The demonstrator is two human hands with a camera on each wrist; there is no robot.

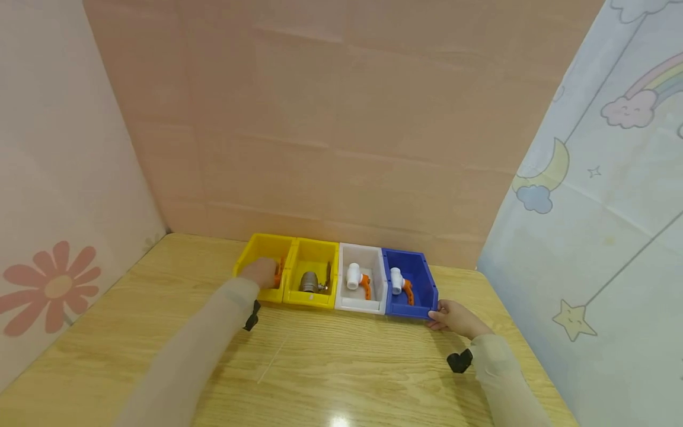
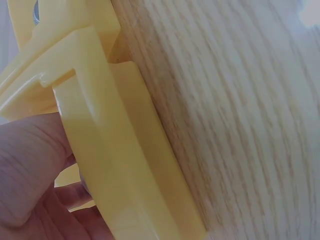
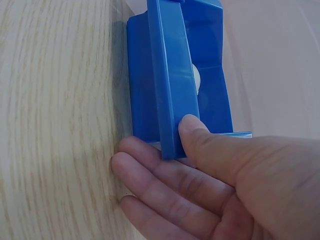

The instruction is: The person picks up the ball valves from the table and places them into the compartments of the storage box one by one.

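Note:
My left hand reaches down into the leftmost yellow bin, beside an orange handle. In the left wrist view, the fingers bend behind the bin's front wall, which hides the fingertips and whatever they touch. At the other end of the row, my right hand holds the front corner of a blue bin. Its thumb lies on the front lip, with the other fingers beside and below. In the blue bin lies a white ball valve with an orange handle.
A second yellow bin holds a metal valve. Next to it a white bin contains another white ball valve with an orange handle. All the bins stand side by side on the wooden table, near the back wall.

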